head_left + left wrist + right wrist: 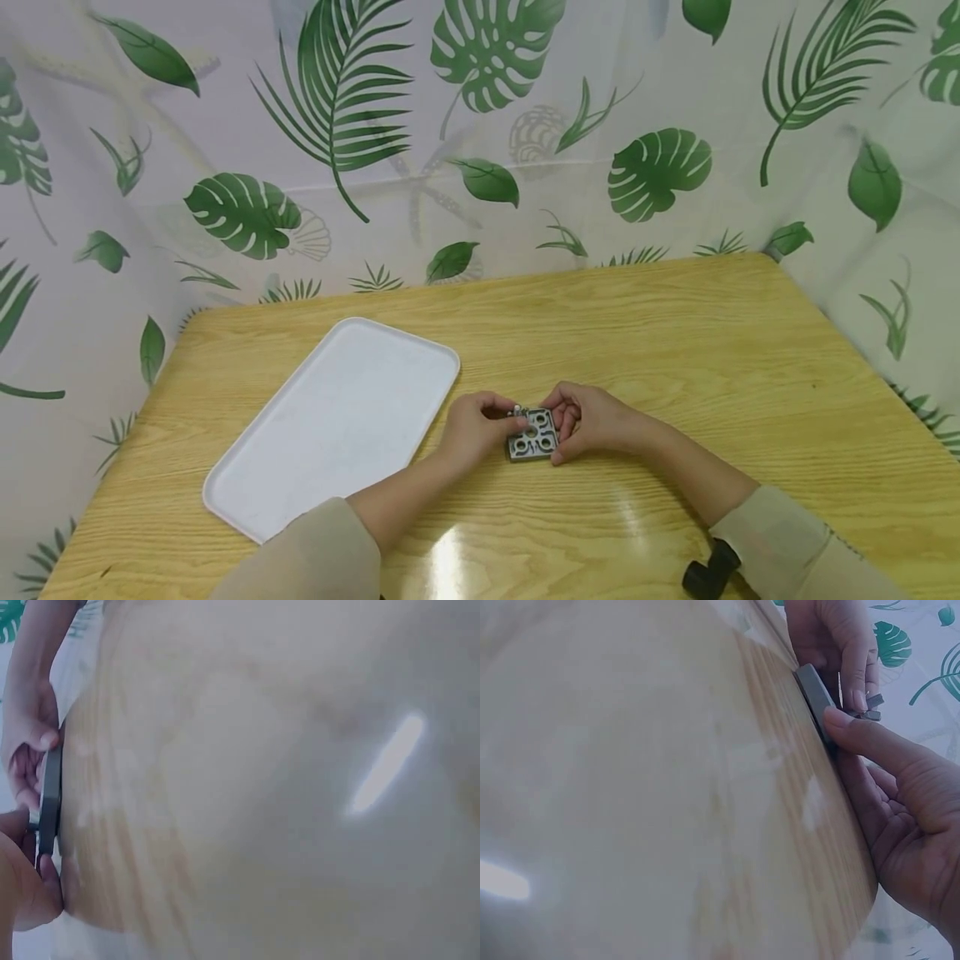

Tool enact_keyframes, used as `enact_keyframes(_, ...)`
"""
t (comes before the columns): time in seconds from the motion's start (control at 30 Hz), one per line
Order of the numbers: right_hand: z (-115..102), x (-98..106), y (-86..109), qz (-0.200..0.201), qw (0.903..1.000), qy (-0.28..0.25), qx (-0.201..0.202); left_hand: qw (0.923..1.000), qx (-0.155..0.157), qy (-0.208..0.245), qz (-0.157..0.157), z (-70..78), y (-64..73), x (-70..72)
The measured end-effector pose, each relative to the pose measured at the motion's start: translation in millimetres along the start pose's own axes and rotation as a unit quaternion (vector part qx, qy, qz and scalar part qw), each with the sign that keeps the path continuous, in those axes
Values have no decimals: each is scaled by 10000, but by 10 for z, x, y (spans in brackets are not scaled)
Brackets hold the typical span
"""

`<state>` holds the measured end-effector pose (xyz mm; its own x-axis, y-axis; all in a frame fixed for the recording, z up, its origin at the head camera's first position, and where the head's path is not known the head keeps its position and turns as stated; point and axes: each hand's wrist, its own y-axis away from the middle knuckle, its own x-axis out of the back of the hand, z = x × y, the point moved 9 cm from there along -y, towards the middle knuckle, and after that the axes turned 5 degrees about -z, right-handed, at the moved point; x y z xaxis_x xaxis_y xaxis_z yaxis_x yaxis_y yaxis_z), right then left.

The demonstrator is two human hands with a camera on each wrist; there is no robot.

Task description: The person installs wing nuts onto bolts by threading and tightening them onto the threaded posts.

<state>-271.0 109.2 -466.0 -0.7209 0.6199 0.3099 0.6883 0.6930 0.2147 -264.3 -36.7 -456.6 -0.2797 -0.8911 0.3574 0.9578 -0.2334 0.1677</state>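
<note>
As I view it remotely: the block [533, 448], over the table [712, 350], lies between the left hand [477, 427] and right hand [592, 419]. The left pinches one side, beside a small pin [517, 410]; the right pinches the opposite edge. Left of both, a tray [337, 408].

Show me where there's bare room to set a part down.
Bare wood shows on the table between the tray, patterned cloth and right forearm, and left of the tray. The tray is bare too, though the left sleeve hides part of its near edge. Crowded: the metal block, which left hand and right hand both grip.
</note>
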Motion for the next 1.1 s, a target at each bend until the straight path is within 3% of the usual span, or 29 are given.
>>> enact_keyframes(0.17,17,13,-18,-19,10000,12,14,9972,19,-265,-694,25,-99,8)
enact_keyframes(0.33,42,23,-30,-36,10000,-1,18,9853,-39,38,-1710,-16,-234,-52)
enact_keyframes(0.47,50,15,-29,-31,10000,-33,-24,9623,109,338,-2698,-72,-311,-121)
enact_keyframes(0.6,34,-19,-32,-87,9999,-96,-13,9352,179,108,-3535,-84,-340,-160)
enact_keyframes(0.77,34,-42,-34,-135,9999,-57,-76,9010,79,-353,-4324,-36,-357,-208)
enact_keyframes(0.83,41,-36,-33,-120,9999,-41,-112,8919,44,-436,-4501,-8,-360,-223)
enact_keyframes(0.93,42,-27,-27,-105,9998,-55,-128,8896,10,-423,-4547,3,-371,-231)
enact_keyframes(1.1,31,-11,-24,-77,9999,-70,-129,9065,-96,-213,-4215,-24,-415,-207)
